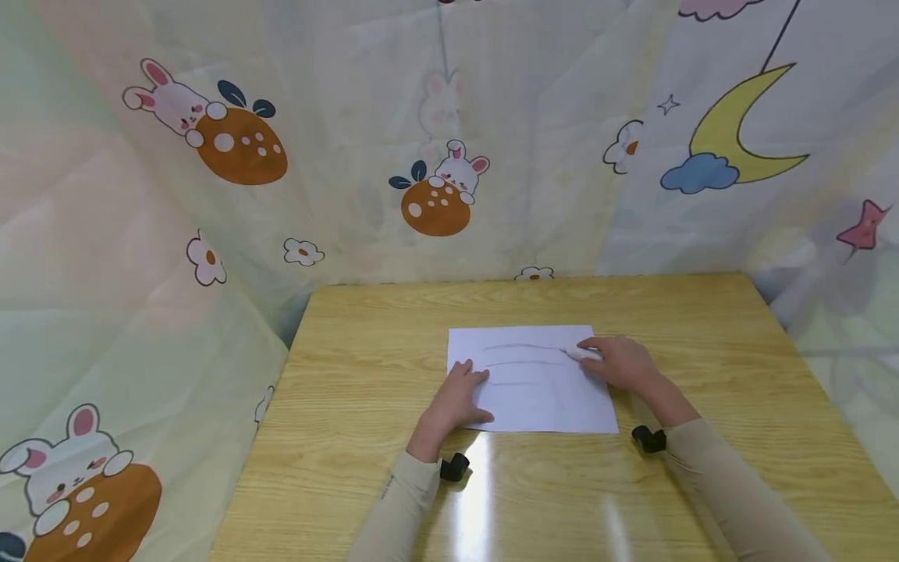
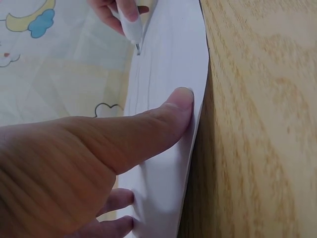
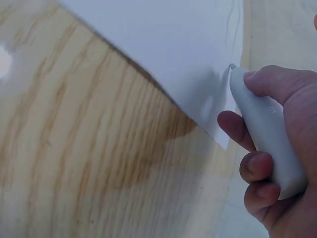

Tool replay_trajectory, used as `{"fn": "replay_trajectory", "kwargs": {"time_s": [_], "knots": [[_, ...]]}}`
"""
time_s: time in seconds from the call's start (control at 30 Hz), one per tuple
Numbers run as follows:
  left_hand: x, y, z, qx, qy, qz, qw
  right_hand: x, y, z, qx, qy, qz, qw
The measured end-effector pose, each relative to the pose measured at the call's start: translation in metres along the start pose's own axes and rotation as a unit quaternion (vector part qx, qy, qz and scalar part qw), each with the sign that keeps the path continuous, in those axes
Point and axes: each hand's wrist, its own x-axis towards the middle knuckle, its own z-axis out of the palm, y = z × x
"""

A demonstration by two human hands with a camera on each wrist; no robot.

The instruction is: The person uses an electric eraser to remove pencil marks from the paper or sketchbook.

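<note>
A white sheet of paper [image 1: 548,402] lies on the wooden table, with several faint, slightly curved lines across it. My left hand [image 1: 460,398] presses on the paper's left side with fingers spread; in the left wrist view its thumb [image 2: 173,106] lies flat near the paper's edge. My right hand [image 1: 625,363] grips a white cutter [image 3: 270,134] with a rounded, thick body and a short metal tip. Thumb and curled fingers wrap its body in the right wrist view. The tip meets the paper at the right end of the uppermost line.
The wooden table [image 1: 351,390] extends around the paper on all sides. Behind it hangs a curtain [image 1: 351,156] printed with rabbits, flowers and a moon, and more cloth hangs at both sides. Dark wrist-worn devices [image 1: 455,467] sit by both cuffs.
</note>
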Motion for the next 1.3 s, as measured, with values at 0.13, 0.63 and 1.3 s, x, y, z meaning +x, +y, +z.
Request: {"fn": "replay_trajectory", "kwargs": {"time_s": [0.13,0.63,1.3], "knots": [[0.0002,0.0005,0.0009,-0.007,-0.001,0.002,1.0,-0.0014,0.0003,-0.0017,-0.003,-0.005,0.007,1.0],[0.0011,0.0004,-0.0004,-0.026,0.002,-0.005,0.9996,-0.0002,-0.0047,-0.0035,0.016,-0.013,0.037,0.999],[-0.0021,-0.0007,0.0015,-0.027,0.004,-0.003,0.9996,0.0039,0.0015,-0.0036,0.041,-0.013,0.004,0.999]]}}
